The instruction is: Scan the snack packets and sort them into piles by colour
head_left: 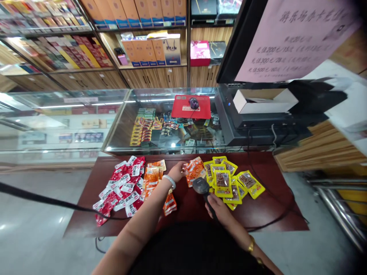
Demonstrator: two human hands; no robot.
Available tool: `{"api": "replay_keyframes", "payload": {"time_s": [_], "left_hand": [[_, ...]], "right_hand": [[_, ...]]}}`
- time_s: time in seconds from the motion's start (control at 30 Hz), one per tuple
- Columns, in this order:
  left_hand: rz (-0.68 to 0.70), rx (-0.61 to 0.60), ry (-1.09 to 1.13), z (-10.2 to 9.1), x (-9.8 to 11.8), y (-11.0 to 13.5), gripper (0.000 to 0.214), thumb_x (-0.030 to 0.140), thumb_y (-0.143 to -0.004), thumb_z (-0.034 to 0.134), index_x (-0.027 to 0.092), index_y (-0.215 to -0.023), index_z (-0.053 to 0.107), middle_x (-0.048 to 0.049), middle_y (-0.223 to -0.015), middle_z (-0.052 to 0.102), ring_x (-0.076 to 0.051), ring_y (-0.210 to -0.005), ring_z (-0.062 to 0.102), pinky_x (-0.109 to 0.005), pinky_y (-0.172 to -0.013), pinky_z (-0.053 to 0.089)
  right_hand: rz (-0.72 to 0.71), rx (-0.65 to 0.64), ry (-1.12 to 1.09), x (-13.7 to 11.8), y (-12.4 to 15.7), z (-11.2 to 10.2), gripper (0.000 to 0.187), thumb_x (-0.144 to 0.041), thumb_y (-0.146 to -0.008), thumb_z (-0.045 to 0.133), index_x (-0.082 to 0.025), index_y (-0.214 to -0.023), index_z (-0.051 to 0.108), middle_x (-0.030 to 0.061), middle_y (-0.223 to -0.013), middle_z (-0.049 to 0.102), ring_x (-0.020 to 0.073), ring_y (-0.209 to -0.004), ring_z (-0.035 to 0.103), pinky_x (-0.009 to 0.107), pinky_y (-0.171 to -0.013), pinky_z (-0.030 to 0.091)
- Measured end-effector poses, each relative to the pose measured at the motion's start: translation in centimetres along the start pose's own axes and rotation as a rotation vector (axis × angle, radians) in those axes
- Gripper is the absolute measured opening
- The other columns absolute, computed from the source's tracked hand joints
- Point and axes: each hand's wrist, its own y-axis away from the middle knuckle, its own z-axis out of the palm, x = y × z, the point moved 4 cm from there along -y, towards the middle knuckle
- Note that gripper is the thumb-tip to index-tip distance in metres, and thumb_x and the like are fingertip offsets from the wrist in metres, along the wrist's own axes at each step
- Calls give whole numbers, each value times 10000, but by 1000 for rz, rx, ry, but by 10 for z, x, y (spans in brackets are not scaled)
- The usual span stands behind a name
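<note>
My right hand (219, 208) is wrapped round the handle of a black handheld barcode scanner (200, 186), its head over the middle of the table. My left hand (177, 171), a pale bangle at its wrist, has its fingers closed on the left edge of an orange snack packet (195, 168). The scanner's head is just below that packet. More orange packets (151, 175) lie left of my left hand, partly behind my forearm. Yellow snack packets (223, 183) are heaped beyond my right hand. Red and white packets (126, 185) form a pile at the left.
The packets lie on a dark red table (186, 210). A glass display counter (163, 149) stands behind it, with a red mouse pad (179, 109) and a mouse (194, 103). An open white box (255, 107) is on dark equipment at right. A black cable (57, 200) crosses at left.
</note>
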Motion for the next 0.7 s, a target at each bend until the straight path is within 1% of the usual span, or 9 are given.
{"api": "replay_keyframes", "payload": {"time_s": [0.03, 0.1, 0.2, 0.27, 0.33, 0.4, 0.53, 0.63, 0.7], "left_hand": [[-13, 5, -63, -4, -3, 4, 433, 164, -737, 710, 164, -1145, 565, -85, -1051, 697, -178, -925, 666, -296, -853, 505], [-88, 18, -306, -18, -11, 17, 422, 201, -717, 738, 152, -1112, 596, -122, -1074, 681, -225, -1003, 650, -338, -909, 486], [-257, -14, -686, -40, -28, 49, 434, 265, -668, 779, 139, -1057, 633, -182, -1160, 633, -319, -1125, 595, -413, -957, 452], [-335, -51, -812, -45, -38, 72, 476, 266, -645, 781, 139, -1079, 632, -196, -1210, 600, -355, -1167, 559, -446, -957, 443], [-360, -63, -859, -43, -46, 91, 525, 252, -645, 764, 136, -1133, 610, -198, -1223, 584, -363, -1171, 544, -460, -948, 441], [-355, -56, -863, -37, -52, 104, 513, 257, -671, 733, 135, -1151, 598, -191, -1206, 584, -356, -1162, 542, -460, -953, 433], [-347, -31, -819, -32, -63, 113, 414, 289, -704, 698, 159, -1087, 607, -159, -1186, 590, -342, -1189, 520, -440, -981, 416], [-365, 59, -786, -37, -70, 116, 549, 298, -683, 714, 164, -1186, 540, -164, -1225, 571, -330, -1174, 542, -425, -962, 432], [-404, 86, -787, -41, -75, 119, 619, 300, -676, 720, 152, -1234, 498, -180, -1215, 576, -331, -1127, 580, -419, -932, 451]], "right_hand": [[0, 2, 0, 0, 1, 1, 522, -720, -746, 610, -229, -788, 438, -98, -519, 456, 65, -389, 361, 188, -381, 282], [-5, -11, 10, -1, 4, 5, 510, -706, -755, 612, -229, -781, 434, -95, -529, 456, 67, -399, 369, 191, -389, 286], [-3, -51, 30, -3, 6, 12, 502, -706, -766, 597, -229, -779, 442, -99, -520, 427, 69, -395, 352, 198, -390, 272], [4, -71, 50, -4, 7, 15, 508, -718, -765, 586, -227, -782, 453, -101, -513, 414, 71, -387, 342, 204, -385, 261], [1, -87, 80, -4, 7, 18, 513, -726, -769, 572, -224, -798, 472, -99, -512, 416, 72, -379, 341, 209, -381, 256], [-12, -103, 110, -4, 6, 19, 506, -720, -786, 557, -220, -818, 488, -95, -514, 429, 74, -376, 346, 211, -382, 256], [-19, -110, 115, 0, 5, 19, 485, -700, -810, 547, -218, -846, 500, -96, -510, 424, 76, -381, 348, 209, -388, 251], [-4, -100, 109, 1, 6, 18, 494, -704, -799, 557, -217, -860, 505, -93, -519, 431, 76, -384, 351, 209, -389, 261], [3, -94, 108, 2, 6, 18, 505, -712, -786, 565, -215, -861, 509, -90, -525, 442, 74, -383, 355, 209, -388, 268]]}}
